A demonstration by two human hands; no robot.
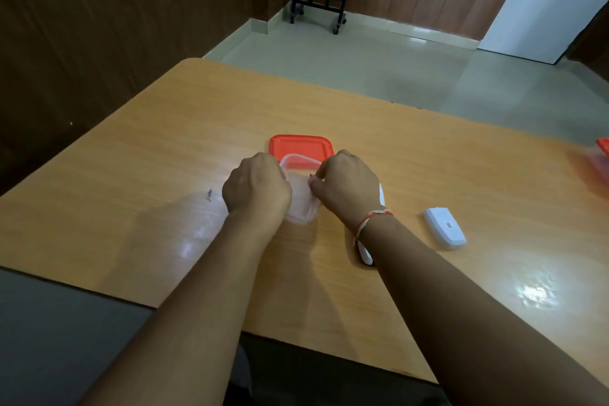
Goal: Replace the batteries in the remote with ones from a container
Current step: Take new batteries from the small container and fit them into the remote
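A clear plastic container (pixel 301 194) stands on the table's middle, in front of its red lid (pixel 298 145), which lies flat. My left hand (pixel 255 188) is wrapped around the container's left side. My right hand (pixel 347 186) pinches the right rim, thumb inside the wall. What lies inside the container is hidden by my hands. The white remote (pixel 367 255) lies under my right wrist, mostly covered. Its white battery cover (pixel 445 227), with a small label, lies apart to the right.
A second red-lidded container (pixel 601 158) sits at the table's far right edge. A small dark scrap (pixel 209 195) lies left of my left hand. Beyond the table's far edge is tiled floor with a black wheeled stand (pixel 318 6).
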